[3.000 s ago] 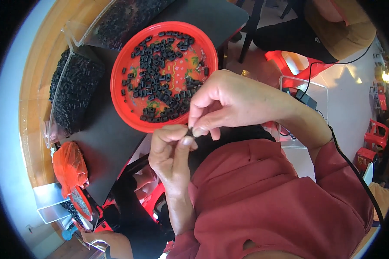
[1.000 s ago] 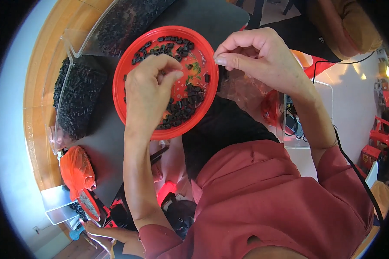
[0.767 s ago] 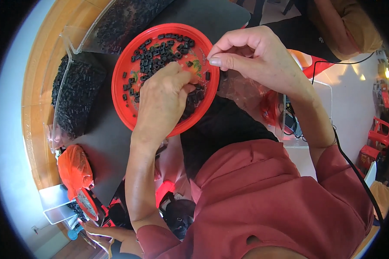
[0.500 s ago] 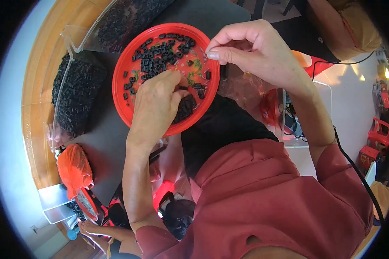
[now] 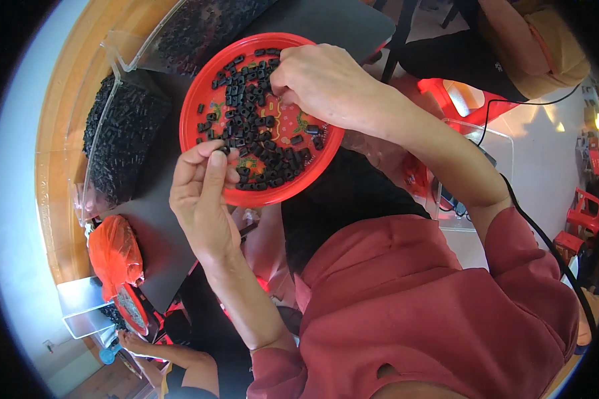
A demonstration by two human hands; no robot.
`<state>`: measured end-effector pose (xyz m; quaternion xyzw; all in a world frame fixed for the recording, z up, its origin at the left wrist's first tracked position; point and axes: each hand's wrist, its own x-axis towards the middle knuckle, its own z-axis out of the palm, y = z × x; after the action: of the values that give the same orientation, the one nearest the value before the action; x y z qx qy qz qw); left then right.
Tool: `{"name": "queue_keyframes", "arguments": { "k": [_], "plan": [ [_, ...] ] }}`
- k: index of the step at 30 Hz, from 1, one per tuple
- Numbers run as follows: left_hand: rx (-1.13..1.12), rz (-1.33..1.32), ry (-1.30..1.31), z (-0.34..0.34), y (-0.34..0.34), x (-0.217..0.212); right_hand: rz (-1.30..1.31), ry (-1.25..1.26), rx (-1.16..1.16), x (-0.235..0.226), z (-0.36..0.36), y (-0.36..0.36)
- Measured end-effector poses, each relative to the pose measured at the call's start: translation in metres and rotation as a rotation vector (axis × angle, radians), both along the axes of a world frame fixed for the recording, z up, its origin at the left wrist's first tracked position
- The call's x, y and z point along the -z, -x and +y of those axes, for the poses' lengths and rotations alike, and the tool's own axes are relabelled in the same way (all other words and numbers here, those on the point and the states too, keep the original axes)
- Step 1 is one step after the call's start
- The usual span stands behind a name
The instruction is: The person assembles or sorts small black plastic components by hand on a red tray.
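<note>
A round red tray with a printed pattern holds many small black plastic pieces, block-shaped with holes in them. At the tray's near left rim, my left hand pinches one such small black piece between thumb and forefinger. My right hand reaches over the tray's right side, fingers curled down beside the heap of pieces. Its fingertips are partly hidden, so whatever they hold does not show.
Clear bins of black pieces stand left on the dark tabletop. An orange plastic bag and a smaller red tray lie nearer. Another person's arm shows at lower left; someone else sits at upper right.
My left hand has drawn back from the pieces to the tray's left rim with a black piece. My right hand has moved from beyond the right rim in over the tray.
</note>
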<state>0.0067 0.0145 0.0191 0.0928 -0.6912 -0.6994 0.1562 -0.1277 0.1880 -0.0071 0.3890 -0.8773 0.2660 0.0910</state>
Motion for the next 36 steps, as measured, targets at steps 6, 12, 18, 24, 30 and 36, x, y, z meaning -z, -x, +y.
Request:
{"name": "queue_keyframes", "arguments": {
  "k": [6, 12, 18, 24, 30, 36],
  "plan": [
    [0.034, -0.007, -0.261, 0.004, -0.016, 0.006, 0.018, -0.205, 0.029, -0.005, -0.011, 0.003],
    [-0.016, -0.015, -0.313, 0.013, -0.018, 0.012, 0.054, -0.055, 0.007, 0.000, -0.005, 0.002],
    [-0.038, -0.002, -0.347, 0.014, -0.020, 0.014, -0.119, -0.113, -0.045, -0.003, -0.008, 0.013],
    [-0.087, -0.007, -0.346, 0.019, -0.020, 0.011, -0.493, 0.299, -0.286, -0.029, 0.000, -0.017],
    [-0.046, 0.029, -0.234, 0.020, -0.021, 0.013, -0.497, 0.368, -0.395, -0.035, -0.002, -0.041],
    [-0.172, 0.006, -0.063, 0.029, -0.021, 0.008, -0.470, 0.344, -0.373, -0.038, 0.000, -0.048]
  ]
}}
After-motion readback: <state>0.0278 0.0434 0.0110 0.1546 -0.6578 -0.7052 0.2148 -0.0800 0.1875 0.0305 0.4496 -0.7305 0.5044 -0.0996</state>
